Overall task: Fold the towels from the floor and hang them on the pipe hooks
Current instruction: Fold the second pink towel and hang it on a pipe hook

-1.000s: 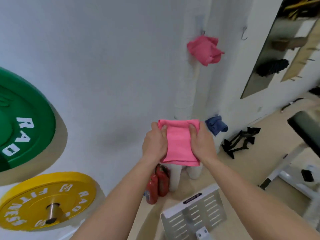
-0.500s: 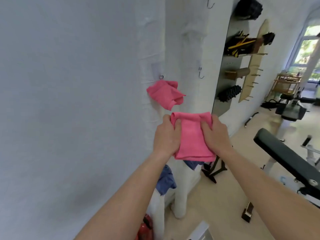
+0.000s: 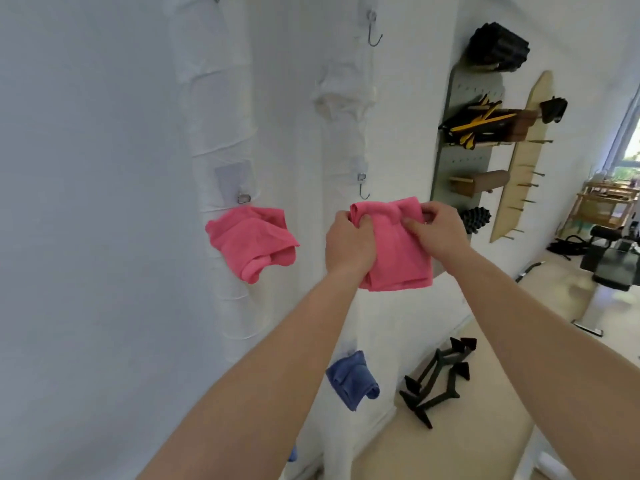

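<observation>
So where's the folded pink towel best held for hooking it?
By its top edge, one hand at each upper corner, from the near side, as the left hand and right hand do. The folded pink towel hangs free below, leaving its bunched top middle just under the empty hook.

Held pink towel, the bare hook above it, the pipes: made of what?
By looks: held towel soft matte cloth, maybe microfibre, it creases and droops; hook thin bent metal, grey sheen; pipe core hidden, white matte wrap wrinkled in bands, perhaps tape or plaster.
</observation>
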### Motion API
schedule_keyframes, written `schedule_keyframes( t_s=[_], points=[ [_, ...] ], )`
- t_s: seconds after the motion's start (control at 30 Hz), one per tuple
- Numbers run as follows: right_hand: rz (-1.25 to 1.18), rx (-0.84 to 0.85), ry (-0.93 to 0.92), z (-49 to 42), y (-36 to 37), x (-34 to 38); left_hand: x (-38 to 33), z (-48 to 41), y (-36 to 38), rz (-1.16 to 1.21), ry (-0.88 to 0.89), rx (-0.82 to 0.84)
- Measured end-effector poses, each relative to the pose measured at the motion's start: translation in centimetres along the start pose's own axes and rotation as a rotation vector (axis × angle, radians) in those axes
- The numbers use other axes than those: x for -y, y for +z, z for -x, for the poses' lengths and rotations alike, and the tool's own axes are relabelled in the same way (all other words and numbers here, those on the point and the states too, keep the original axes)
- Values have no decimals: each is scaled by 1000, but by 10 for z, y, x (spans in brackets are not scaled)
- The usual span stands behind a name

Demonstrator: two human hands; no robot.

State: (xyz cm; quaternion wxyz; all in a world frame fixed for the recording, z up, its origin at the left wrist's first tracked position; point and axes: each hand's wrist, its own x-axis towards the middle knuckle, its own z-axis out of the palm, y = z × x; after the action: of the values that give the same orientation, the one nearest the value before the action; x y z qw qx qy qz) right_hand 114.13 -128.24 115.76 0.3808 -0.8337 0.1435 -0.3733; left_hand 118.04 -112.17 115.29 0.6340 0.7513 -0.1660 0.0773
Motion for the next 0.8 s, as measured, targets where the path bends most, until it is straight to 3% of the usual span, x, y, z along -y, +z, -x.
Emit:
schedule_keyframes(
  t_s=[0.4,0.6,0.8],
  points=[
    [-150,101,-50,-177,43,-30,23,-151,69,103,31,-356],
    [-199,182,-51,-216,76,-54,50,-190,83,190,-18,-456],
    [-329,314,124,-193,101,-93,98,-190,83,263,-88,-372]
  ],
)
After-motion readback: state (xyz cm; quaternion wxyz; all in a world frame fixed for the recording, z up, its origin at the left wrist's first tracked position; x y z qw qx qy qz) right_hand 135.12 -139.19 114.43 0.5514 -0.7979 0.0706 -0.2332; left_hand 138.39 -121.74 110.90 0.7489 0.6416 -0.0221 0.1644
